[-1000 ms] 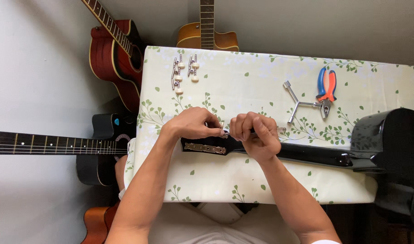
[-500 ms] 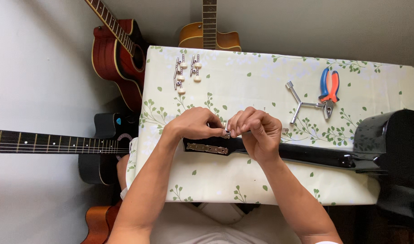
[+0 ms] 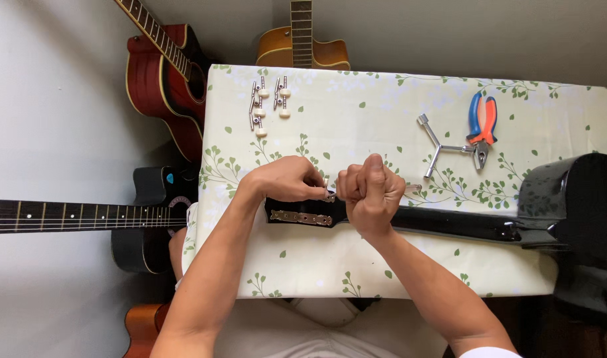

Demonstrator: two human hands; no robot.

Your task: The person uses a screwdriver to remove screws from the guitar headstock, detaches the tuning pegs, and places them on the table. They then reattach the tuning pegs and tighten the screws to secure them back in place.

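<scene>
a table (image 3: 383, 99) under a pale cloth printed with green leafy sprigs fills most of the view, its near edge against the person's lap. across it lies a black guitar (image 3: 568, 205), body at the right end and partly off the table, neck running left to the headstock (image 3: 300, 213), which lies on its side near the table's middle and shows a strip of metal tuner plates along its edge. three more guitars stand or lean around the table's far left corner and left side: a red guitar (image 3: 161, 79) leaning at the corner, an amber guitar (image 3: 302, 46) upright behind the far edge, and a second black guitar (image 3: 144, 222) lying with its neck stretching out left. the edge of an orange-brown guitar (image 3: 141, 328) shows at the bottom left.

the left hand (image 3: 283, 179) rests on top of the headstock, fingers curled and pinched on a small metal part at its upper edge. the right hand (image 3: 370, 189) is just beside it, touching, closed in a fist around the neck where it meets the headstock, thumb up; whether it also holds a tool i cannot tell.

on the far right of the cloth lie pliers with orange and blue handles (image 3: 481, 126), touching a three-armed metal wrench (image 3: 439, 146). near the far left corner sit two short rows of tuning pegs with cream knobs (image 3: 269, 105), well apart from the hands
</scene>
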